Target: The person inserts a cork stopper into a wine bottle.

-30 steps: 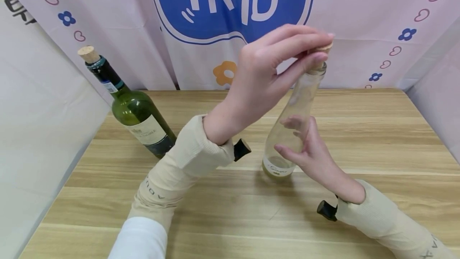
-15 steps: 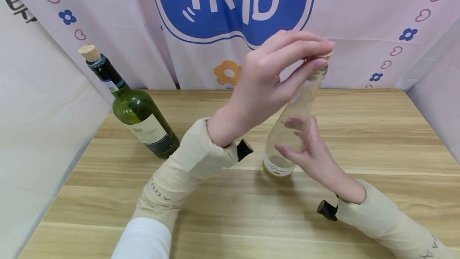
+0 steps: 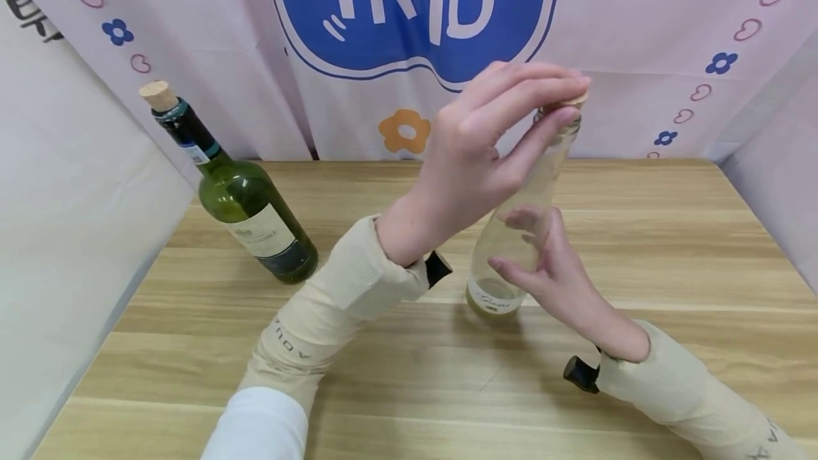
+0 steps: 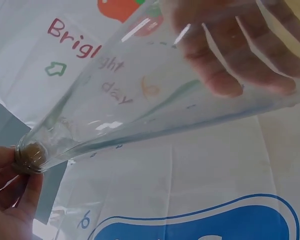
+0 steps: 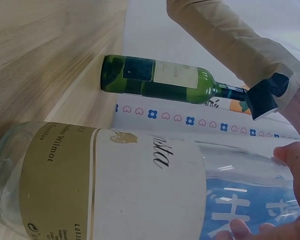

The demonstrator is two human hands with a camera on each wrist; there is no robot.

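A clear glass bottle [image 3: 511,233] with a white and gold label stands upright on the table. My left hand [image 3: 476,140] pinches a cork [image 3: 574,101] at its mouth, thumb on the near side and fingers over the top. In the left wrist view the cork [image 4: 34,154] sits inside the bottle's neck, with fingertips around the rim. My right hand [image 3: 556,272] grips the bottle's body from the right, and its fingers show through the glass. The right wrist view shows the label [image 5: 145,180] close up.
A green wine bottle [image 3: 255,218] with a cork [image 3: 158,96] in its mouth stands to the left, beside my left forearm. Behind the wooden table [image 3: 409,389] hangs a printed cloth [image 3: 613,55]. A small black device [image 3: 581,373] is strapped at my right wrist.
My left hand has come down with the cork, which sits lower in the clear bottle's mouth. The right hand and both bottles have stayed in place.
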